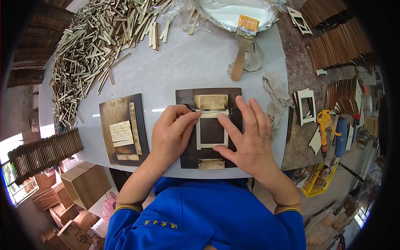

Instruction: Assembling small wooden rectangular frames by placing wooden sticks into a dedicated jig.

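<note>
A small pale rectangular frame (198, 134) lies on a dark square board (187, 157) in front of me. My left hand (171, 132) pinches the left end of a thin pale wood strip (213, 114) along the frame's far side. My right hand (253, 143) is spread open, its index fingertip by the strip's right end and its thumb at the frame's near right corner. Just beyond the strip, a worn wooden block (211, 101) is set on the board. A second block (211, 163) sits near the board's front edge.
A similar board (107, 143) to the left carries a stack of short pale strips (121, 133). Loose wooden sticks (93, 50) pile up at the far left. A brush (241, 48) rests by a basin of white paste (212, 14). At right lie a yellow glue gun (324, 121) and white frames (306, 106).
</note>
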`<action>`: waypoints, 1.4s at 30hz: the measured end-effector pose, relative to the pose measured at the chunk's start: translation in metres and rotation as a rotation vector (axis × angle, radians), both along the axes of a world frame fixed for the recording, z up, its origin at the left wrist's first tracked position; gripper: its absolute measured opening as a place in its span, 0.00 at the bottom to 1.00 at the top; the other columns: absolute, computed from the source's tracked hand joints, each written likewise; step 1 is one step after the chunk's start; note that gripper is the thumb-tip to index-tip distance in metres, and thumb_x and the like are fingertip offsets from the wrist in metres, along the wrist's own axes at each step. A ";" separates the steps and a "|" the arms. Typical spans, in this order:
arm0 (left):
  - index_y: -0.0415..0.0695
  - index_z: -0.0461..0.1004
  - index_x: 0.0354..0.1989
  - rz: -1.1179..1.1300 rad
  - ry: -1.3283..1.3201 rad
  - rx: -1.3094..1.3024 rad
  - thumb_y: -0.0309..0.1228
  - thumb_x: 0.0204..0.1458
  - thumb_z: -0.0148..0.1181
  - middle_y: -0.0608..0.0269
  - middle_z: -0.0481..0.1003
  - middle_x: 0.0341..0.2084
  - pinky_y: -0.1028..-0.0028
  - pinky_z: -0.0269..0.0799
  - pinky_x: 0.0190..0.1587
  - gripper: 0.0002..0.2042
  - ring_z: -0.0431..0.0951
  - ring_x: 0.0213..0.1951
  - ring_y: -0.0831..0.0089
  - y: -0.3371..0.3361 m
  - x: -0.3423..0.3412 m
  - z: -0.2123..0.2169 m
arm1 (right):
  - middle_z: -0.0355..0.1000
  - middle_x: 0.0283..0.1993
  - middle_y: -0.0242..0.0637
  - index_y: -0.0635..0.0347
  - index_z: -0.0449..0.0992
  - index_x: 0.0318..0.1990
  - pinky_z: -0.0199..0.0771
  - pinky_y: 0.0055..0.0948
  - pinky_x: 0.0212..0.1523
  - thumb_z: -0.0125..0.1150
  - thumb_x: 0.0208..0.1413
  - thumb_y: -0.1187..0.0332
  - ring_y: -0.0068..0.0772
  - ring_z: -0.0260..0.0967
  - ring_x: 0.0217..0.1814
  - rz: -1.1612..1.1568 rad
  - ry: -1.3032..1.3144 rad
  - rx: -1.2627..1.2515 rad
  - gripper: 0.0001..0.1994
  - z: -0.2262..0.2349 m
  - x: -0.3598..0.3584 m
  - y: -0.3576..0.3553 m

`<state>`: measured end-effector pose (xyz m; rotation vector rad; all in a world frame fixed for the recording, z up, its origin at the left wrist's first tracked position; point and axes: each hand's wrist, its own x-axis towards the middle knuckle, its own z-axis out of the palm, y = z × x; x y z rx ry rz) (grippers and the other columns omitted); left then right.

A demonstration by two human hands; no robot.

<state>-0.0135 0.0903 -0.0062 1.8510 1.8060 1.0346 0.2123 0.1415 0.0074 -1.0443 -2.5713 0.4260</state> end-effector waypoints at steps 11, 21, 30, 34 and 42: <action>0.41 0.83 0.44 0.053 0.078 0.019 0.17 0.52 0.67 0.61 0.75 0.37 0.74 0.70 0.31 0.11 0.74 0.32 0.69 0.003 -0.002 -0.006 | 0.45 0.83 0.46 0.37 0.73 0.69 0.41 0.57 0.78 0.78 0.42 0.50 0.57 0.36 0.85 0.011 -0.094 -0.144 0.40 -0.001 0.000 0.011; 0.38 0.81 0.55 0.105 -0.352 -0.217 0.15 0.57 0.62 0.54 0.79 0.54 0.80 0.71 0.35 0.17 0.73 0.30 0.78 -0.018 0.001 0.022 | 0.47 0.83 0.47 0.33 0.77 0.65 0.38 0.60 0.78 0.80 0.38 0.48 0.57 0.32 0.86 -0.076 -0.116 -0.199 0.40 0.003 0.000 0.011; 0.34 0.78 0.59 0.065 -0.630 -0.230 0.13 0.57 0.59 0.47 0.74 0.65 0.82 0.72 0.37 0.20 0.74 0.33 0.81 -0.034 0.003 0.012 | 0.47 0.83 0.48 0.34 0.77 0.65 0.37 0.69 0.75 0.80 0.38 0.46 0.60 0.31 0.86 -0.090 -0.101 -0.160 0.40 -0.001 0.000 0.010; 0.33 0.78 0.59 0.051 -0.658 -0.218 0.13 0.57 0.59 0.46 0.73 0.66 0.82 0.72 0.37 0.20 0.74 0.33 0.81 -0.034 0.008 0.010 | 0.47 0.83 0.49 0.34 0.77 0.65 0.37 0.73 0.73 0.80 0.38 0.45 0.62 0.31 0.86 -0.106 -0.097 -0.140 0.40 -0.004 0.002 0.007; 0.34 0.76 0.61 0.016 -0.609 -0.245 0.14 0.55 0.62 0.46 0.72 0.65 0.81 0.72 0.39 0.22 0.76 0.37 0.76 -0.033 0.008 0.009 | 0.45 0.83 0.55 0.37 0.74 0.68 0.37 0.81 0.69 0.77 0.43 0.44 0.65 0.29 0.86 -0.102 -0.099 -0.128 0.40 -0.006 0.005 0.004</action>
